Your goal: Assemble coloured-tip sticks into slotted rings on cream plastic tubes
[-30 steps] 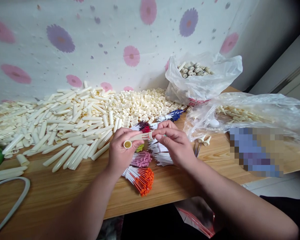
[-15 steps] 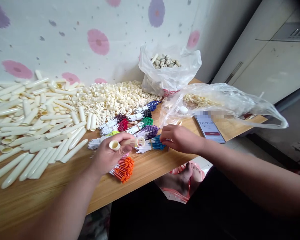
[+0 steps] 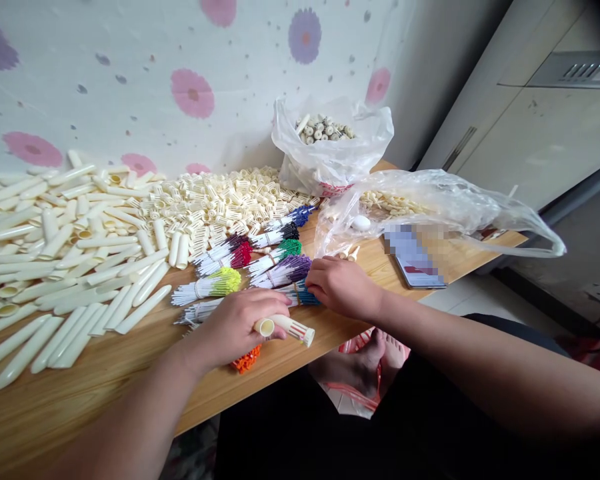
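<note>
Grip of left hand (image 3: 237,325): fingers and thumb closed round a slotted tube (image 3: 294,329), held tilted above the near edge of the table (image 3: 210,393), its far end pointing right and nearer; reddish strips show in the slots. Open mouth of a plain tube (image 3: 265,327) just left of it, in the same hand.

Right hand (image 3: 344,288): fingers curled at the blue bundle (image 3: 303,293) — fingertips hidden, cannot tell whether they pinch anything.

Orange bundle (image 3: 247,359) just under the left hand, partly covered. Yellow bundle (image 3: 225,281) and purple bundle (image 3: 296,268) a little farther off.

Plain tubes heaped left (image 3: 65,260); slotted pile (image 3: 225,200) far, middle. White bag (image 3: 333,163) upright behind, full of small parts; clear bag (image 3: 445,193) right — phone (image 3: 415,257) flat just nearer.
</note>
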Available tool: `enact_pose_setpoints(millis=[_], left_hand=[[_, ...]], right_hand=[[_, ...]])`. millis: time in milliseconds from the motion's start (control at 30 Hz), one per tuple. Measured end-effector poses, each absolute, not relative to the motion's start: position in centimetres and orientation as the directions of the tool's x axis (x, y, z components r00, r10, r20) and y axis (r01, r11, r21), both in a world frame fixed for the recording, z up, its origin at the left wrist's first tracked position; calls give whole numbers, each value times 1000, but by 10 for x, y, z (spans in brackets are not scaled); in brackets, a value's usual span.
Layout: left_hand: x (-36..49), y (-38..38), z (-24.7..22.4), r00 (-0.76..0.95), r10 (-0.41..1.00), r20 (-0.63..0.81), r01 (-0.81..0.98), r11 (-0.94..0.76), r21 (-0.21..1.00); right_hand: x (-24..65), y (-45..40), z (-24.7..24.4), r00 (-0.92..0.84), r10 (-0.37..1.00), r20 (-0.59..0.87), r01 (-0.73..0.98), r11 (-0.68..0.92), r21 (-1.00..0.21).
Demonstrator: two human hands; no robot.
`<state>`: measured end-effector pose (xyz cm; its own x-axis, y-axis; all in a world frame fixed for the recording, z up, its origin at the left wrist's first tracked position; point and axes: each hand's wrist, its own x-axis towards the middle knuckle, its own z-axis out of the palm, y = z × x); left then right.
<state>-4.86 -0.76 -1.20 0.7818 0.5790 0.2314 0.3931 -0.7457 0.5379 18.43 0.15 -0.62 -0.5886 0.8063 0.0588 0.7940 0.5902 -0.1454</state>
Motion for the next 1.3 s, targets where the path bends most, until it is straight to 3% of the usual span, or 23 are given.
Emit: enact_pose_setpoints(millis=[200, 600, 733, 867, 1000, 1133, 1200, 1300], left_hand=[[-48, -10, -9, 784, 589, 197, 425, -740, 521], [-49, -11, -12, 733, 662, 155, 474, -661, 581], [-53, -8, -11, 698, 699, 159, 432, -587, 684], [-65, -2, -15, 484, 845, 229, 349, -426, 834], [-75, 5, -24, 209, 966, 153, 200, -196, 960], [-67, 9, -16, 80, 981, 178, 14, -180, 984], [-58, 9, -3, 110, 984, 138, 44, -144, 989], [-42, 6, 15, 356, 930, -87, 227, 4, 974]], right_hand=[[173, 6, -5, -606, 794, 43, 794, 607, -26], [204, 15, 13, -571, 817, 79, 818, 574, -40], [225, 19, 19, -593, 796, 124, 793, 604, -79], [228, 21, 24, -600, 789, 130, 786, 612, -84], [229, 25, 33, -591, 802, 85, 802, 596, -46], [237, 26, 41, -588, 799, 122, 802, 596, -41], [239, 26, 43, -619, 768, 162, 763, 637, -108], [236, 26, 41, -708, 665, 237, 608, 745, -274]])
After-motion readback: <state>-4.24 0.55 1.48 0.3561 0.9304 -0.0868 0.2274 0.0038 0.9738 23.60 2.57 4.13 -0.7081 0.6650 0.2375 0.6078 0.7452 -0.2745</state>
